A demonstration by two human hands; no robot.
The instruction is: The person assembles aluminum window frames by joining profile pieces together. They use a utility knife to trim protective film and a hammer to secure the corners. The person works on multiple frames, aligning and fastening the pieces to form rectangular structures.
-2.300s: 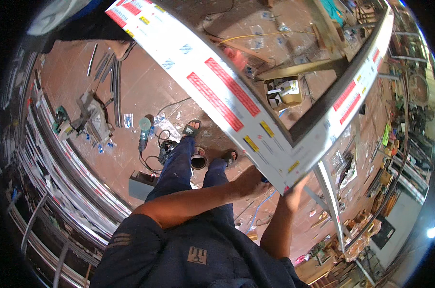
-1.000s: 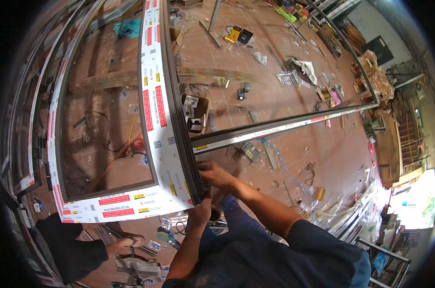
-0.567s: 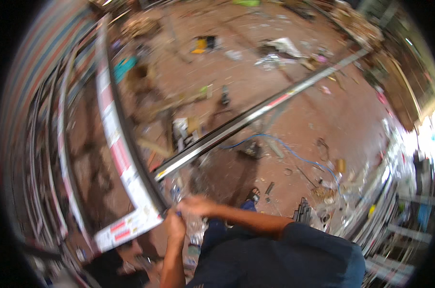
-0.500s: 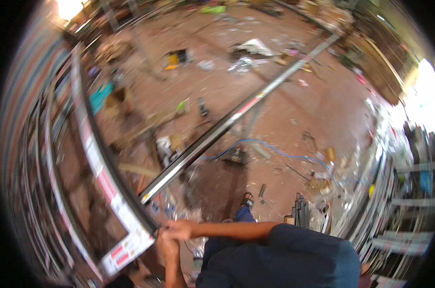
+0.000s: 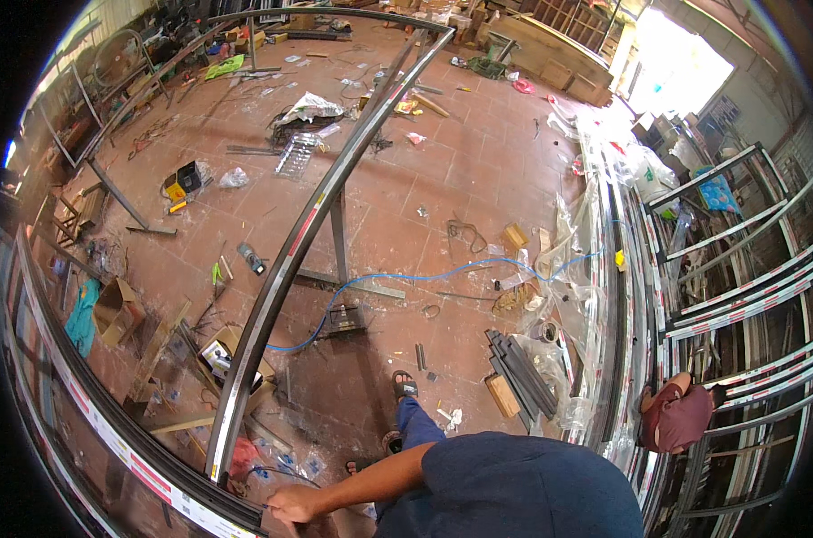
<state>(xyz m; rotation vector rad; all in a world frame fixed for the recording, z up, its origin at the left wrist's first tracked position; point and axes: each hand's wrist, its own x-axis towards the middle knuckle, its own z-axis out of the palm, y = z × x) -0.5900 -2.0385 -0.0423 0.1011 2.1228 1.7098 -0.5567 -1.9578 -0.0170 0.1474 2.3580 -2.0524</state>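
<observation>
My right hand (image 5: pixel 294 504) is closed beside the corner of a long dark metal frame. What its fingers hold, if anything, is too small to make out. That frame's near bar (image 5: pixel 124 453) has white and red protective tape and runs from the left side to the lower edge. A second long bar (image 5: pixel 285 260), dark with a silvery face, meets it near my hand and stretches to the far corner. Of my left hand, at most a skin-toned bit shows at the lower edge beneath my right hand, its fingers hidden.
Metal stands (image 5: pixel 339 233) hold up the long bar. A blue hose (image 5: pixel 442 271) crosses the tiled floor. Short dark profiles (image 5: pixel 523 377), an open cardboard box (image 5: pixel 117 311) and a power tool (image 5: pixel 251 259) lie around. At right, a person in maroon (image 5: pixel 678 415) is beside stacked frames (image 5: pixel 747 309).
My view has swung up and right, bringing the far frame corner and the person in maroon into sight. My right hand stays at the frame corner; my left forearm has mostly left the picture.
</observation>
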